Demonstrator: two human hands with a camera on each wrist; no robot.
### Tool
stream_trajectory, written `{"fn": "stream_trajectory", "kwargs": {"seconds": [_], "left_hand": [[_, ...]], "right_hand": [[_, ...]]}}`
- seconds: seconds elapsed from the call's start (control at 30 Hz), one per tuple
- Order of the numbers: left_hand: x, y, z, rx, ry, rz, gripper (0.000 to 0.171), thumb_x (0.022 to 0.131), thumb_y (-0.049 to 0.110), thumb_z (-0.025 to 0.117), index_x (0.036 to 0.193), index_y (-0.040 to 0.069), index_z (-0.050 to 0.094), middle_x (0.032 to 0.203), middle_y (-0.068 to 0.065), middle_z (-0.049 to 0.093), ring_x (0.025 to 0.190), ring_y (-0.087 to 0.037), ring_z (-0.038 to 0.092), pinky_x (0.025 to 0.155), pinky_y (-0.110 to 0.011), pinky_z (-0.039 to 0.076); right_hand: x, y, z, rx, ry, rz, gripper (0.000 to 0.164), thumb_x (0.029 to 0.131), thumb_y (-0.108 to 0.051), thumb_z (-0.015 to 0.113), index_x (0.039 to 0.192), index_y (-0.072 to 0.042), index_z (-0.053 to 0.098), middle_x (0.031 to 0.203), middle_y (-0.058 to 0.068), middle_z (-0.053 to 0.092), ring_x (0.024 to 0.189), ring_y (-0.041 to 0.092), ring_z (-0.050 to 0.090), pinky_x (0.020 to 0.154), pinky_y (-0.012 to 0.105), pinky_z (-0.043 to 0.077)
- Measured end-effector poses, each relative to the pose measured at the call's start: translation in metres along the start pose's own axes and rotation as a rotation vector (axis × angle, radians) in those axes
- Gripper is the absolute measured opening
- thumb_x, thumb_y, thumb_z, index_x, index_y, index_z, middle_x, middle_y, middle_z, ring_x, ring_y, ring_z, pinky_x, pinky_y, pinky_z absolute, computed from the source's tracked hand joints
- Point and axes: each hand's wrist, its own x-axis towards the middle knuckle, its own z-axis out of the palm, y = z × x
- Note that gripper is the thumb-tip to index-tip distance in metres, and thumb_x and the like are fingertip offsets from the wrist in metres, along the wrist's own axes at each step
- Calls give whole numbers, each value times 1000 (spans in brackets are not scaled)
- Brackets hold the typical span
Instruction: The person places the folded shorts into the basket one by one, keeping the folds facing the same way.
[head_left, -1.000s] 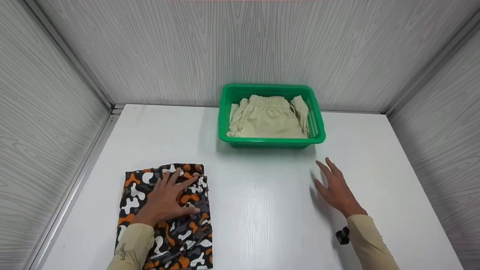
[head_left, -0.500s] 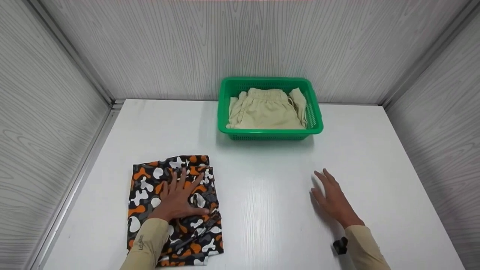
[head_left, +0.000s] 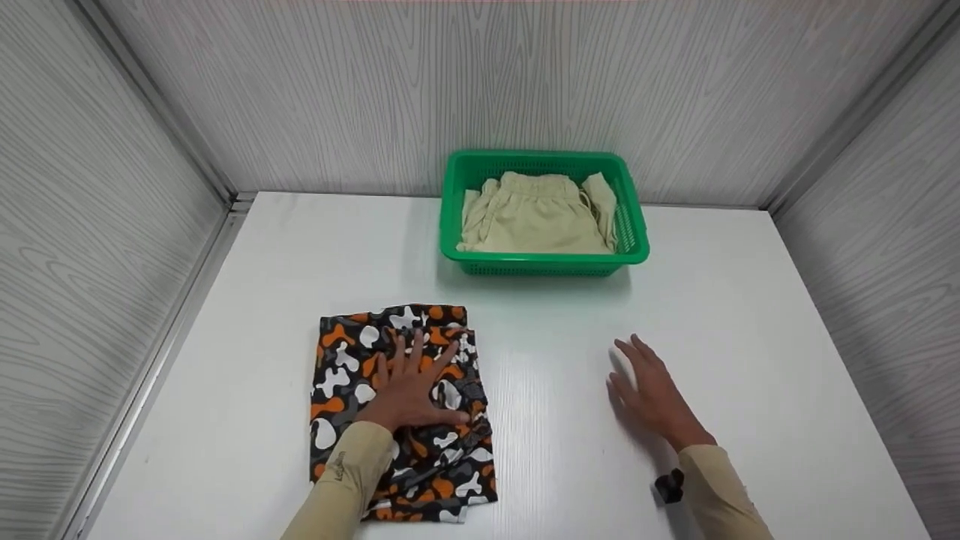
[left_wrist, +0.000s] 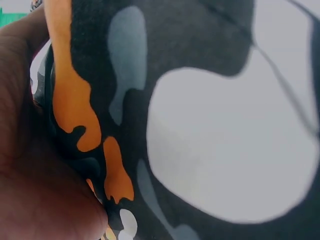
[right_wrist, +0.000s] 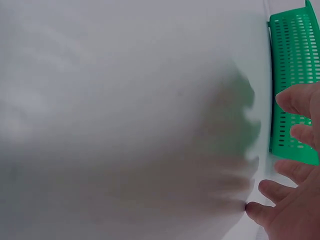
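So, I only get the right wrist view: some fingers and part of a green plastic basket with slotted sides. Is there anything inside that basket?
Observer: Yes. The head view shows a beige cloth garment with a gathered waistband lying in the green plastic basket.
Visitor: And what's the other hand up to?
Observer: The left hand rests, fingers spread, on a roughly rectangular cloth patterned in black, orange, white and grey.
Visitor: Where is that cloth compared with the basket?
Observer: In the head view it lies lower and mostly further left than the basket, on the white table.
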Motion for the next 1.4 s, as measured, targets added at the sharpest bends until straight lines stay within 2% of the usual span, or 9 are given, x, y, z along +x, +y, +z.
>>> {"fn": "stream_trajectory", "kwargs": {"seconds": [0.13, 0.47, 0.57, 0.73, 0.87, 1.0, 1.13, 1.23, 1.4], "left_hand": [[7, 24, 4, 19, -15, 10, 116, 71, 77, 74, 163, 36, 18, 168, -19, -9, 150, -47, -16, 113, -70, -10], [27, 80, 20, 93, -27, -9, 116, 71, 79, 72, 163, 37, 15, 168, -19, -8, 150, -47, -13, 114, -72, -4], [33, 95, 26, 96, -26, -26, 116, 71, 79, 72, 163, 38, 15, 168, -19, -8, 150, -48, -12, 114, -72, -2], [45, 117, 36, 116, 23, -45, 115, 71, 82, 69, 163, 37, 17, 167, -22, -1, 150, -52, -6, 113, -74, 3], [58, 129, 40, 198, 61, -68, 115, 72, 88, 61, 163, 36, 16, 166, -27, 7, 148, -56, 4, 112, -76, 12], [71, 135, 42, 325, 84, -117, 116, 71, 95, 50, 164, 36, 12, 163, -30, 14, 145, -59, 14, 110, -74, 20], [79, 140, 40, 442, 93, -152, 115, 71, 98, 40, 164, 35, 11, 161, -31, 22, 141, -59, 27, 110, -72, 25], [81, 143, 36, 471, 84, -152, 111, 75, 97, 35, 164, 34, 12, 159, -31, 27, 139, -58, 33, 110, -71, 27], [82, 145, 28, 469, 62, -150, 103, 81, 93, 29, 164, 33, 18, 156, -31, 34, 139, -53, 38, 110, -70, 27]], "right_hand": [[-1, -6, 5, -6, -16, -10, 57, 103, -21, 60, 154, -5, 41, 161, 25, 30, 148, 43, 27, 117, 61, 24], [-2, -23, 15, 9, -38, -69, 57, 102, -26, 62, 151, -2, 45, 156, 26, 37, 146, 46, 30, 116, 62, 23], [-5, -29, 17, 56, -84, -66, 66, 100, -38, 64, 153, -3, 43, 157, 26, 36, 147, 49, 24, 117, 64, 20], [-10, -41, 20, 87, -178, -24, 94, 88, -63, 68, 158, -9, 34, 162, 24, 26, 150, 52, 8, 118, 66, 10], [-14, -47, 24, 47, -222, -19, 105, 85, -69, 67, 162, -11, 25, 165, 22, 19, 151, 50, -1, 119, 65, 5], [-17, -49, 29, -8, -227, -12, 111, 85, -72, 65, 164, -12, 16, 167, 17, 16, 152, 46, -3, 119, 64, 9], [-18, -46, 32, -44, -197, -29, 110, 87, -65, 68, 163, -6, 16, 166, 20, 19, 152, 47, 2, 119, 63, 14], [-16, -42, 29, -57, -177, -52, 106, 89, -57, 71, 162, -2, 17, 164, 23, 21, 151, 49, 5, 120, 61, 13], [-12, -33, 19, -66, -156, -62, 101, 91, -48, 73, 160, 1, 19, 162, 26, 24, 149, 51, 9, 120, 60, 11]]}}
